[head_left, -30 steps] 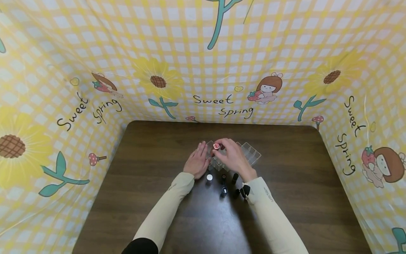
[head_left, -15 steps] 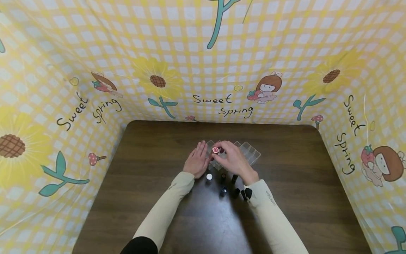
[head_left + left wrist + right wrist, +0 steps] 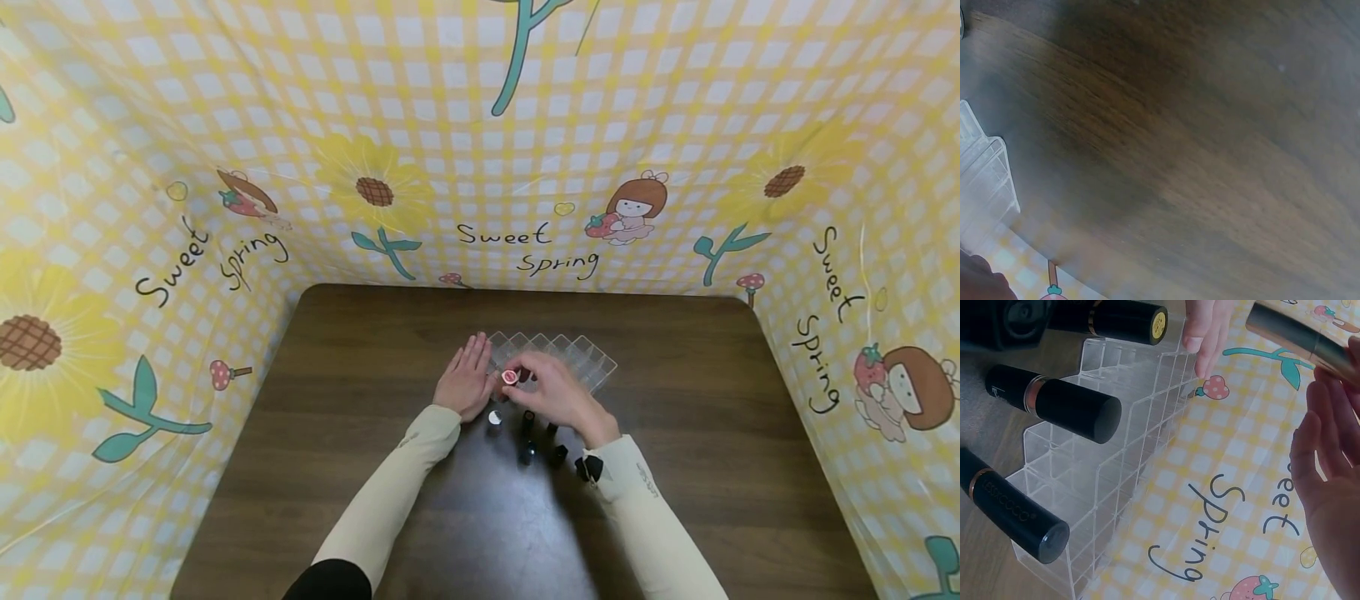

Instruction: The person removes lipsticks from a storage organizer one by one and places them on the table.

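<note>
A clear, stepped lipstick organizer (image 3: 596, 360) with square compartments stands on the table. My right hand (image 3: 561, 390) pinches a lipstick (image 3: 510, 377) by its sides, its round pink-and-white end facing up, over the organizer's near left part. In the right wrist view that lipstick (image 3: 1294, 334) has a shiny gold-brown tube. The left hand (image 3: 465, 385) lies with straight fingers along the organizer's left side; its fingertips (image 3: 1194, 342) show there in the right wrist view. In front stand several lipsticks: a silver-topped one (image 3: 495, 419) and black ones (image 3: 528, 451).
The brown wooden table (image 3: 360, 350) is enclosed by a yellow checked cloth (image 3: 480, 167) at the back and sides. In the right wrist view, black lipstick tubes (image 3: 1054, 403) stand close in front of the organizer. A black band (image 3: 589, 467) is at my right wrist.
My right hand has come nearer to me with the lipstick, from the organizer's back toward its front left, uncovering more of the back compartments. The left hand has stayed in place.
</note>
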### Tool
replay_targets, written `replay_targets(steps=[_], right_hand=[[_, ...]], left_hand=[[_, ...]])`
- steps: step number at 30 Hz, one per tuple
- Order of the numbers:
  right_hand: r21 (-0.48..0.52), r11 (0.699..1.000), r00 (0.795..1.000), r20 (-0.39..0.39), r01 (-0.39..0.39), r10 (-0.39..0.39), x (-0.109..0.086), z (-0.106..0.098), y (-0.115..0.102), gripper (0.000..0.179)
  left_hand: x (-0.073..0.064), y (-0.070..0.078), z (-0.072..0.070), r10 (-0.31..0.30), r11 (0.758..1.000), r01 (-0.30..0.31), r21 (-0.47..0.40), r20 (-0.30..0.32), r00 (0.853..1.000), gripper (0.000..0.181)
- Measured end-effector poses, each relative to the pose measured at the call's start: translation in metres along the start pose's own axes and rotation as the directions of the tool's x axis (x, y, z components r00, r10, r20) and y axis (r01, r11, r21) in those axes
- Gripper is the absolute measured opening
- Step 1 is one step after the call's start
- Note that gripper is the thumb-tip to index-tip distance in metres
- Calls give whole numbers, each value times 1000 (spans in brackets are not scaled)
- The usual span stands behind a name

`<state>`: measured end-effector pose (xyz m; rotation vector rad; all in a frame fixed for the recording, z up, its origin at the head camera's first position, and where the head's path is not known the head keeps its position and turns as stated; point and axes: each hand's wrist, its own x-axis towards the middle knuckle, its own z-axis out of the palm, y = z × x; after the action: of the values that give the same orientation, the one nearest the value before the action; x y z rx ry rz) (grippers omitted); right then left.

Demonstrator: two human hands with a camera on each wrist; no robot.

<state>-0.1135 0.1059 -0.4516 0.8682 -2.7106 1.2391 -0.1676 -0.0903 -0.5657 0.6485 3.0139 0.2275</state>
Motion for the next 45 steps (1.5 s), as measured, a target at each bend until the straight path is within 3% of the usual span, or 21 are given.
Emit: replay_targets(steps=[6,12,37,45], right_hand=[[-17,998,998,45,54,-53,-4,3,-2,17],[-63,993,993,74,97,-92,-8,10,-4,14],[-87,996,983,182,-2,18,-22,25,-9,17],[-67,998,978,207,-4,17,-25,36,-9,16]], left_hand=[[1,0,0,2,999,-3,46,17,1000,64],[0,0,0,12,999,-11,39,-8,1000,63],[1,0,1,-15,1000,15,19,28,999,64],[1,0,3,-13,1000,13,-5,-5,1000,64]])
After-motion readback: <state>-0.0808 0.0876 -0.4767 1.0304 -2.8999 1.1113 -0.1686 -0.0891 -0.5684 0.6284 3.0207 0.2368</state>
